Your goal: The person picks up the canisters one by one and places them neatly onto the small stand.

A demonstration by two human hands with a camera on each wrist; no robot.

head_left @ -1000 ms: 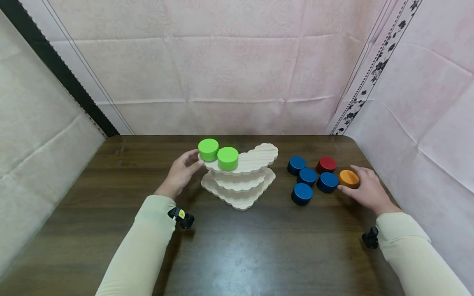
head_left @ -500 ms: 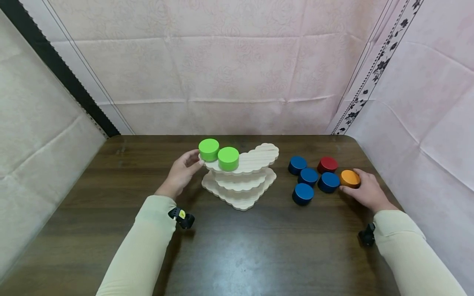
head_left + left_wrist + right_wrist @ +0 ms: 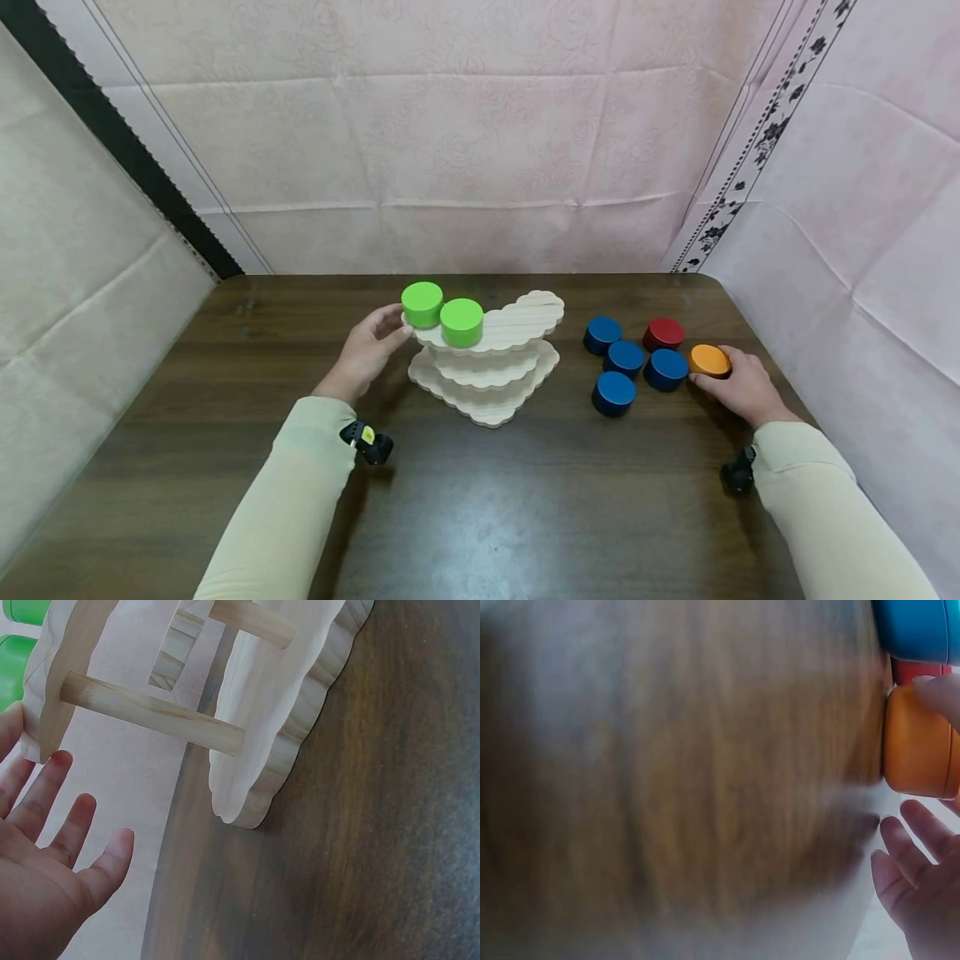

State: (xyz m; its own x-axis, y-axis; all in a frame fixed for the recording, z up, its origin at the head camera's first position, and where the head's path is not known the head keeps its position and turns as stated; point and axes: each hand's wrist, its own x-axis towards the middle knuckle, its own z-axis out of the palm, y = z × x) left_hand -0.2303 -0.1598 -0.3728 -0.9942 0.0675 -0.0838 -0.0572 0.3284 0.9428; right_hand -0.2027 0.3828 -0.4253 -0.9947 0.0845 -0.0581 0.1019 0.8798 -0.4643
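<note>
In the head view, my left hand [image 3: 367,350] pinches the left edge of the top board of a pale wooden cloud-shaped tiered stand [image 3: 517,325]. The left wrist view has the thumb on the board's edge, other fingers spread below, and wooden posts [image 3: 157,716] joining the tiers. Two green round blocks [image 3: 422,304] sit on the top board's left part, one behind the other. At the right, my right hand [image 3: 746,387] grips an orange round block [image 3: 709,361] standing on the table, thumb on its near side. The far fingers are partly hidden in the right wrist view.
Several blue round blocks [image 3: 613,393] and a red one [image 3: 663,333] stand close together just left of the orange block. The brown table [image 3: 480,508] ends at pale cloth walls [image 3: 465,167] behind and on both sides.
My right wrist has shifted slightly left, and the right fingers have settled closer round the orange block. The left hand and the stand hold their place.
</note>
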